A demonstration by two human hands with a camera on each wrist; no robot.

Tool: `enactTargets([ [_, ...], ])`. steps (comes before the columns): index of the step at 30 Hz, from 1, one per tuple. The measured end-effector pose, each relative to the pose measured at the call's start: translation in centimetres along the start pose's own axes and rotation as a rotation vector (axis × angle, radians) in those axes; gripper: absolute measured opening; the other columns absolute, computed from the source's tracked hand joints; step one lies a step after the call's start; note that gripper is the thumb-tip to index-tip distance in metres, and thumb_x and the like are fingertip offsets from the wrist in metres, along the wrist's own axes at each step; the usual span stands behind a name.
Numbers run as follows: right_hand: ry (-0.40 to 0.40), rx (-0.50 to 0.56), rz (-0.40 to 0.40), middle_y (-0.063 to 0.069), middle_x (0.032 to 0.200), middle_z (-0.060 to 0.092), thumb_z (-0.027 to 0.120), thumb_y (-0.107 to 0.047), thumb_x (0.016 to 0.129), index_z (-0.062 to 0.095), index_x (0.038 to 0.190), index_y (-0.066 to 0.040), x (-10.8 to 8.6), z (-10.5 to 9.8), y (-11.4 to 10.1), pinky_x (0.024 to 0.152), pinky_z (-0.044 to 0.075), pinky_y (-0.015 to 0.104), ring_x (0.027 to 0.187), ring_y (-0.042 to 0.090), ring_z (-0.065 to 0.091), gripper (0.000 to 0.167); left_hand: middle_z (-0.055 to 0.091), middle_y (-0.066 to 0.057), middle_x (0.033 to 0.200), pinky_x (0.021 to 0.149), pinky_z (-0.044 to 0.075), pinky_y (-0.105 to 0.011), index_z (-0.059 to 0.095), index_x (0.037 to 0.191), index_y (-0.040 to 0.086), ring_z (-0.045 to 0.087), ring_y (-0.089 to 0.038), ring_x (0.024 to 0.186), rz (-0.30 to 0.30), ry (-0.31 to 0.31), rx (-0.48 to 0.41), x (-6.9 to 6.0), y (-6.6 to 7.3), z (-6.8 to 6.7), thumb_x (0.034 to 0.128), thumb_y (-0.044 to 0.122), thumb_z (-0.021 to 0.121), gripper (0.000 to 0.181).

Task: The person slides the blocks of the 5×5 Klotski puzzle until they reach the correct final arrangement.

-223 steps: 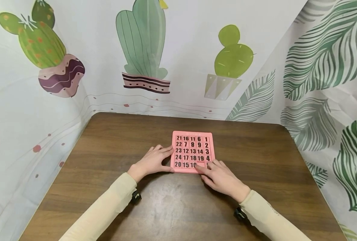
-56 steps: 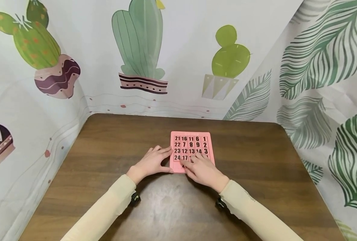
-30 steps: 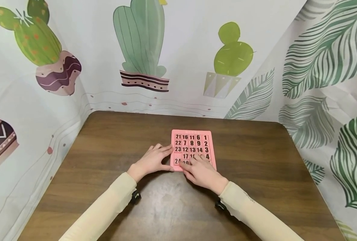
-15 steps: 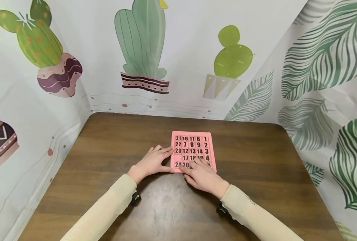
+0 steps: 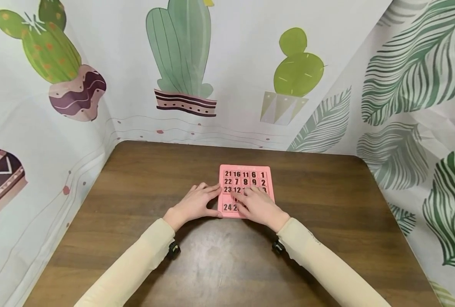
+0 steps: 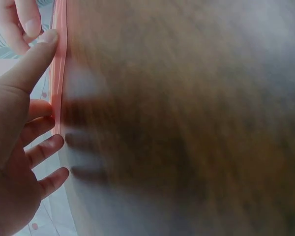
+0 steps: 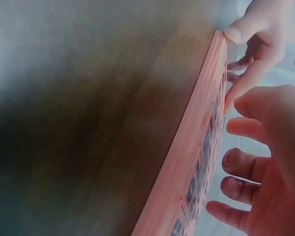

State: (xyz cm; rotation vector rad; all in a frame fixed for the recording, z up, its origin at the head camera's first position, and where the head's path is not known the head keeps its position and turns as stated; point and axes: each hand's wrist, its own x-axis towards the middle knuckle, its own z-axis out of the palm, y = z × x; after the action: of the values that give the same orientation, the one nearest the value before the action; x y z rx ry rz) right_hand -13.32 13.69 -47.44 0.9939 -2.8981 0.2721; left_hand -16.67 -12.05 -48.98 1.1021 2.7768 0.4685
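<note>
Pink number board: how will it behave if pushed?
The pink number board probably slides rather than tips, lying flat on the table. It looks stiff, its edge running straight. Number tiles may shift, given the gap between 23 and 24.

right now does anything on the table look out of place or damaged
One thing breaks the pattern: a plain pink gap in the left column of the pink number board, between tile 23 and tile 24, where neighbouring squares carry numbers. No damage or spill shows, though the right hand hides some tiles.
</note>
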Motion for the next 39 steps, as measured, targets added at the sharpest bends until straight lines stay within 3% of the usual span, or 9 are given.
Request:
enactTargets([
  [8,-0.067,-0.026,0.054,0.013,0.107,0.068,0.057,-0.029,0.105,0.065,0.144,-0.019,1.2,-0.2,0.6,0.103,0.046,0.057,0.109,0.039,0.062,0.042,0.046,-0.006,0.162,0.104,0.041,-0.056,0.052,0.154,0.01,0.048,-0.025,0.126,-0.002,-0.017,-0.004,0.3,0.1,-0.1,0.0841,0.062,0.079,0.091],
  [15,-0.067,-0.046,0.051,0.012,0.103,0.067,0.057,-0.029,0.105,0.067,0.142,-0.018,1.2,-0.2,0.7,0.099,0.047,0.055,0.104,0.037,0.06,0.04,0.046,-0.007,0.162,0.099,0.042,-0.05,0.052,0.154,0.01,0.048,-0.024,0.125,0.008,-0.013,0.0,0.5,0.2,-0.3,0.0842,0.063,0.078,0.092],
  [21,-0.069,-0.045,0.051,0.017,0.115,0.069,0.058,-0.03,0.105,0.067,0.143,-0.019,0.9,-0.3,0.3,0.106,0.044,0.06,0.116,0.043,0.061,0.041,0.047,-0.008,0.161,0.096,0.042,-0.048,0.053,0.154,0.009,0.049,-0.024,0.123,0.013,-0.006,0.004,0.5,0.2,-0.3,0.0842,0.063,0.078,0.092],
  [27,-0.046,-0.037,0.007,0.017,0.112,0.069,0.061,-0.028,0.104,0.07,0.139,-0.015,0.4,-0.3,-0.3,0.104,0.046,0.057,0.11,0.041,0.062,0.039,0.047,-0.008,0.161,0.098,0.041,-0.05,0.053,0.154,0.008,0.049,-0.025,0.124,0.005,-0.016,-0.004,0.2,0.1,-0.2,0.0841,0.063,0.078,0.092],
  [34,-0.041,-0.08,-0.025,0.017,0.122,0.07,0.061,-0.03,0.104,0.07,0.139,-0.017,-0.1,-0.1,-0.7,0.107,0.044,0.057,0.113,0.04,0.061,0.039,0.048,-0.008,0.16,0.097,0.041,-0.05,0.052,0.154,0.008,0.049,-0.025,0.123,0.006,-0.013,-0.003,0.2,0.0,-0.2,0.0838,0.061,0.079,0.092],
  [39,-0.012,-0.087,-0.045,0.014,0.112,0.07,0.062,-0.029,0.102,0.072,0.136,-0.018,-0.4,0.1,-0.8,0.096,0.049,0.056,0.103,0.038,0.06,0.037,0.048,-0.008,0.16,0.097,0.041,-0.049,0.052,0.154,0.007,0.049,-0.025,0.124,0.004,-0.022,0.002,0.3,-0.1,0.0,0.084,0.062,0.079,0.093],
])
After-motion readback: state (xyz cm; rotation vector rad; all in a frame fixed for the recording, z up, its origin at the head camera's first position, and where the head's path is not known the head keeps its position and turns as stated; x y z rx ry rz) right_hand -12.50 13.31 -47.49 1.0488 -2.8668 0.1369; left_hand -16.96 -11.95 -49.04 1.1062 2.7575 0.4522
